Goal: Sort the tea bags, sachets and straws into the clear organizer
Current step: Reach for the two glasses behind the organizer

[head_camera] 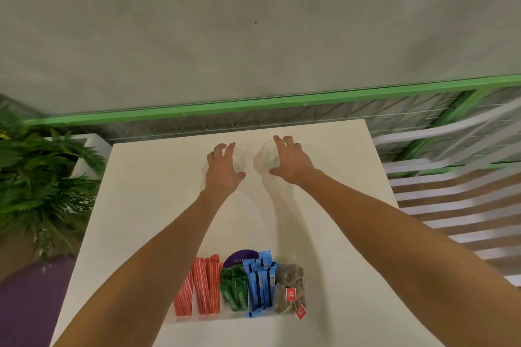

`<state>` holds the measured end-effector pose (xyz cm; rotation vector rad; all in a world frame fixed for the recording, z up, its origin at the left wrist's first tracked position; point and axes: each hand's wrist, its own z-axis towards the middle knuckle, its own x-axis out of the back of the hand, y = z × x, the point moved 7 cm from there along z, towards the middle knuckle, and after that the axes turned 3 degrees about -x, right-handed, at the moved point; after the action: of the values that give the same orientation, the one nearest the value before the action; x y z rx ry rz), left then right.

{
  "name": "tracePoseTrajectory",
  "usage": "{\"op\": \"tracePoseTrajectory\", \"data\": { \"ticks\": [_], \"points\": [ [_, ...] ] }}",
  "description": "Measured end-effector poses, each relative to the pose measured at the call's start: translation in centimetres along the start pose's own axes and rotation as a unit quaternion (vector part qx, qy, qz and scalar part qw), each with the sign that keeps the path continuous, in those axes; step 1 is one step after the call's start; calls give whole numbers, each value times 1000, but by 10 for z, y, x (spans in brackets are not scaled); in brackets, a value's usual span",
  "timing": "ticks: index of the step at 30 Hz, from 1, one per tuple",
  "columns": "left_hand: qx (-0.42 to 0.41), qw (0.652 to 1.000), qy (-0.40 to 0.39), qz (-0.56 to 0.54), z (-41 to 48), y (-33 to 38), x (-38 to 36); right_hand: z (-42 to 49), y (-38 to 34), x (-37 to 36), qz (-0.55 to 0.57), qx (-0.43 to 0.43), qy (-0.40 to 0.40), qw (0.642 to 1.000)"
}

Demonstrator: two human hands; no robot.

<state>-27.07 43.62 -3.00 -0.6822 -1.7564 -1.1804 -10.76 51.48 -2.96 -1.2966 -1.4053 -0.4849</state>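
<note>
In the head view, the clear organizer [224, 316] sits at the 6 o'clock edge of the white table [158, 205], well apart from both hands, which reach to the 12 o'clock end. Its row of compartments runs from 9 to 3 o'clock. From 9 o'clock come the red-striped straws [198, 287] in two bundles, then the green sachets [234, 290], the blue sachets [262, 284] and, at the 3 o'clock end, the tea bags [289, 282] with red tags [290, 294] hanging over the front. The straws and sachets stand on end, with their long axes along the 6-to-12 line and their tops toward 12 o'clock. A purple round card [242, 258] shows just behind the green sachets. The left hand [224, 169] has its fingers spread wide and arched, and a clear cup [239, 159] lies at its 3 o'clock side between thumb and fingertips. The right hand [287, 162] is spread likewise, with a second clear cup [267, 153] at its 9 o'clock side inside the span of thumb and fingers. Whether either hand touches its cup cannot be told. A leafy plant [33, 177] stands at 9 o'clock, a green rail [253, 105] runs beyond the table, and a white slatted chair [451, 177] stands at 3 o'clock.
</note>
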Motion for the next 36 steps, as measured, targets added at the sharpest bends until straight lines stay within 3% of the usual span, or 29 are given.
{"op": "tracePoseTrajectory", "data": {
  "ticks": [7, 17, 25, 36],
  "points": [
    [-49, 998, 1, 35, -13, 24, 11, -24, 24, 16, 70, -27, 26, 997],
    [-164, 984, -51, -38, -106, 130, -13, -152, 120, 29, 54, -113, 42, 991],
    [-226, 966, -104, 72, -188, 167, -64, -243, 159, -1, 47, -144, 16, 988],
    [-229, 947, -125, 186, -236, 166, -97, -275, 162, -28, 57, -135, -5, 989]
  ]
}}
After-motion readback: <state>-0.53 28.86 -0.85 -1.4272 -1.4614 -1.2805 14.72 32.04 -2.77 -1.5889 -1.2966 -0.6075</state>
